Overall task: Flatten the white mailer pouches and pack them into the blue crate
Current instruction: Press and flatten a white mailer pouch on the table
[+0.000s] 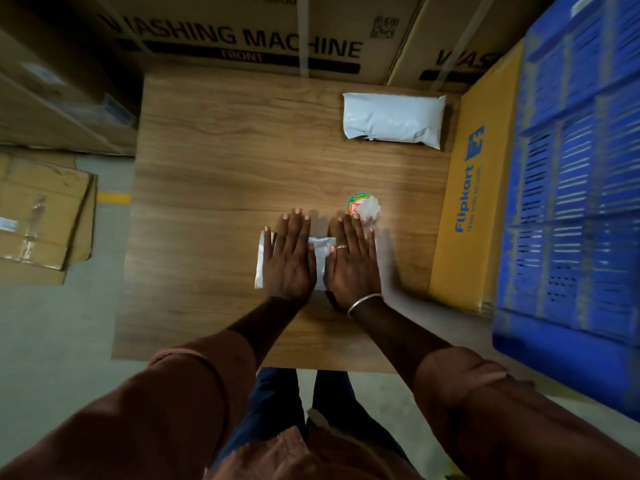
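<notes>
Your left hand [289, 258] lies flat, fingers straight, pressing down on a white pouch [322, 252] in the near half of the table [225, 150]. Your right hand [353, 263] presses the same pouch just beside it, fingers straight too, with a ring on one finger and a bangle at the wrist. A second, plumper pouch [393, 119] lies at the table's far right corner. A small round tin [363, 207] sits at your right fingertips. The blue crate [581, 168] stands to your right, past a yellow box [474, 188].

A warehouse: stacked washing-machine cartons [239, 39], Flipkart box [474, 188], blue crate [571, 188].
</notes>
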`<state>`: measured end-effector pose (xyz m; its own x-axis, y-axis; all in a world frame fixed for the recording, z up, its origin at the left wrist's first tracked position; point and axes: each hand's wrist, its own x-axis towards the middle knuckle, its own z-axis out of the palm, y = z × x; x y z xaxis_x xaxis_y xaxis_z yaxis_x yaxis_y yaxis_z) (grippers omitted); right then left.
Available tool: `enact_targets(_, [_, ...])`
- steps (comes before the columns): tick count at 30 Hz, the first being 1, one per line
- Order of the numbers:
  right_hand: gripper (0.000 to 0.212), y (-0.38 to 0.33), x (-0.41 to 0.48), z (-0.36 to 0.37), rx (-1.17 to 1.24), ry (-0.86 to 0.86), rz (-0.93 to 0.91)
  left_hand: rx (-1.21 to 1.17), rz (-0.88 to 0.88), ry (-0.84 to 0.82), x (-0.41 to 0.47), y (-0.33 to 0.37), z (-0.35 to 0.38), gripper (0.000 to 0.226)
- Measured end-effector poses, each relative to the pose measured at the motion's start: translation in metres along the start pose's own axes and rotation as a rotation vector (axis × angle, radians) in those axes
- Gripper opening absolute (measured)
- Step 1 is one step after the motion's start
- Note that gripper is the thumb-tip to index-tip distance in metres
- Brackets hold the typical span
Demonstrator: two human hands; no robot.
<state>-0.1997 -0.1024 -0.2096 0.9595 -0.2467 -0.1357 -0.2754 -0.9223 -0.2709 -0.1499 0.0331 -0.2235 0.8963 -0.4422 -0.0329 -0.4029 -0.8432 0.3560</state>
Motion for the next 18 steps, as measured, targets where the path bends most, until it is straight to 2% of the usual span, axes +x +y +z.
enact_targets(2, [0.060,-0.011,0.000,-0.003,0.011,0.004,-0.069,0.004,-0.067,0.008,-0.008,-0.013,-0.003,0.054])
enact_targets(4, [0.060,-0.017,-0.001,0.002,-0.032,-0.003,-0.049,0.008,-0.095,-0.013,-0.016,-0.025,-0.004,0.056])
enact_targets(8, [0.059,-0.012,-0.003,0.019,-0.059,-0.022,0.084,-0.055,-0.053,-0.001,-0.023,-0.038,-0.001,0.056])
enact_targets(18, [0.058,-0.011,-0.001,0.033,-0.028,0.071,0.053,-0.084,-0.070,-0.021,-0.020,-0.040,0.009,0.059])
